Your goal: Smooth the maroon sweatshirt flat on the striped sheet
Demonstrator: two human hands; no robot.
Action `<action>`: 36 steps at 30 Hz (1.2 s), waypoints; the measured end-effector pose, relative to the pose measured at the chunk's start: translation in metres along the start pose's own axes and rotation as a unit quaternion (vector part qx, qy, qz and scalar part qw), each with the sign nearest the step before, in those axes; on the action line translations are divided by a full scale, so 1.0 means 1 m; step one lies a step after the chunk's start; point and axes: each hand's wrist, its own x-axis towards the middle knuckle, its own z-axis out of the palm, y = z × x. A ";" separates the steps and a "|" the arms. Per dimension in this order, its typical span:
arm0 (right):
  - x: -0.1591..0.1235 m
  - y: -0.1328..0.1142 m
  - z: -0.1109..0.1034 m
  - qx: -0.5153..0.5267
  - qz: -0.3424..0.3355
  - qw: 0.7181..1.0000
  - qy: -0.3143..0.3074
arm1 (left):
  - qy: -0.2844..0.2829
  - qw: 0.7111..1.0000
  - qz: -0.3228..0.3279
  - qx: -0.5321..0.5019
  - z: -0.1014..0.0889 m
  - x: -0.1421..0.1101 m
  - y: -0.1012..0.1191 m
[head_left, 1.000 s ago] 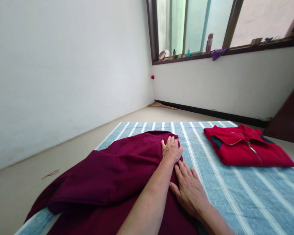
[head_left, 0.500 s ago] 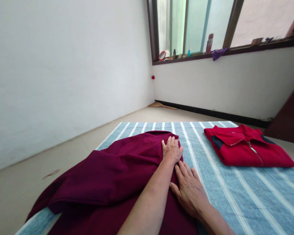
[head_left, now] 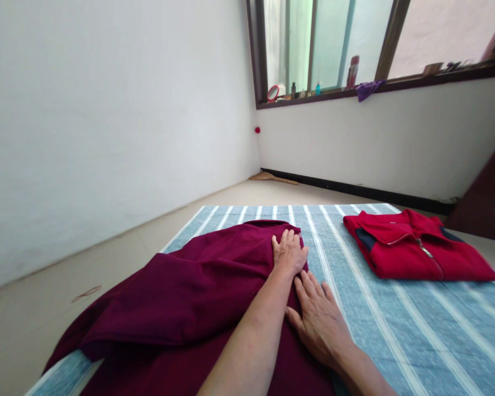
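Note:
A dark maroon garment (head_left: 181, 291) lies spread over the left part of a blue-and-white striped cloth (head_left: 363, 324), one long piece of it reaching past the cloth's left edge. My left hand (head_left: 289, 252) rests flat on the garment's far right corner, fingers stretched out. Just nearer to me, my right hand (head_left: 319, 319) lies flat along the garment's right edge, its fingers extended and the fingertips close to my left wrist. Neither hand grips the fabric. To the right sits a folded red jacket (head_left: 412, 247) with a zip and dark blue shoulder patches, apart from both hands.
White walls meet in the corner, where a straw broom (head_left: 272, 177) lies on the pale floor. A loop of string (head_left: 86, 294) is on the floor at left. Bottles, a small round mirror (head_left: 273, 93) and a purple cloth (head_left: 368, 90) are on the window sill.

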 end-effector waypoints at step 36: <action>0.000 -0.002 -0.003 0.009 0.002 1.000 0.011 | 0.130 0.986 -0.099 -0.038 -0.034 0.003 -0.006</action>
